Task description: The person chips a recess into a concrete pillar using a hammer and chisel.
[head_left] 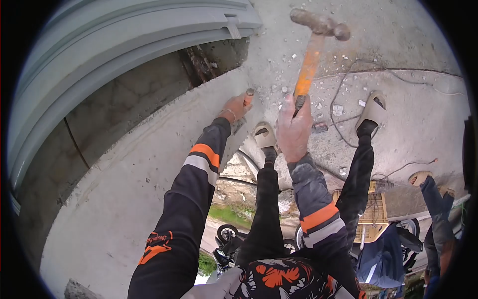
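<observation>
My right hand (294, 127) is wrapped round the orange handle of a hammer (309, 62), whose worn metal head is raised at the top of the view. My left hand (236, 108) grips a short chisel (249, 92) with a flat metal end, near the edge of a concrete wall (149, 129). The chisel's lower part is hidden by the hand. Hammer and chisel are apart. Pale rubble chips (318, 102) lie scattered on the concrete floor between and beyond my hands.
A large grey curved moulding (124, 35) spans the upper left, above a recess. A thin cable (332, 107) loops over the floor by my sandalled feet. At lower right are a yellow crate (374, 212), parked motorbikes and another person's legs (435, 207).
</observation>
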Available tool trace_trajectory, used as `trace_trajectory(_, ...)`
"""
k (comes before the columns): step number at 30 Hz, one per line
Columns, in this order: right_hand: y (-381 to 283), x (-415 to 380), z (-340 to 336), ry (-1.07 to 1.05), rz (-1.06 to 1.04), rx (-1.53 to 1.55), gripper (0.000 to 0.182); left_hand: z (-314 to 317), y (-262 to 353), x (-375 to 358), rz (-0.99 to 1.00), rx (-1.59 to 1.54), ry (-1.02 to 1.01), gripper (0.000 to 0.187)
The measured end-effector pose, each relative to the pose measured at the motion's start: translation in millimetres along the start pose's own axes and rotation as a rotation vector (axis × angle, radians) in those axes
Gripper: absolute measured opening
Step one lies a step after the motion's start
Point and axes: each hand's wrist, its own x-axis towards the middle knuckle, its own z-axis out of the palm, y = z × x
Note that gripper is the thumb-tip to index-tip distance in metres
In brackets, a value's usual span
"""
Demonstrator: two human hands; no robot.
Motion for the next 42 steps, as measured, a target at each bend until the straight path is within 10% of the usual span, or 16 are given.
trace_trajectory(3,85,-48,29,-0.463,0.050,-0.349,0.027,-5,-2,3,-0.078,-0.049,-0.147,0.034)
trace_trajectory(8,-51,36,-26,-0.324,0.120,-0.054,0.029,-12,1,1,-0.106,-0.106,-0.139,0.033)
trace_trajectory(13,-36,26,5,-0.035,0.102,0.094,0.028,3,-8,6,-0.039,-0.072,-0.061,0.033)
trace_trajectory(16,67,-35,22,-0.515,0.189,-0.423,0.034,11,-11,7,-0.021,-0.094,-0.104,0.031)
trace_trajectory(25,47,6,-48,-0.280,0.201,-0.282,0.037,-9,-10,5,0.016,-0.023,-0.081,0.033)
trace_trajectory(32,-104,68,-73,-0.156,0.270,0.461,0.032,-10,-11,8,0.029,-0.085,-0.149,0.035)
trace_trajectory(36,-29,31,-4,0.027,0.038,0.041,0.028,-5,-9,9,0.014,-0.053,-0.139,0.035)
trace_trajectory(39,96,-36,36,-0.466,0.102,-0.470,0.033,9,-16,15,-0.024,-0.035,-0.142,0.036)
trace_trajectory(42,37,20,-12,-0.511,0.339,-0.194,0.035,7,-13,20,-0.032,0.036,-0.137,0.037)
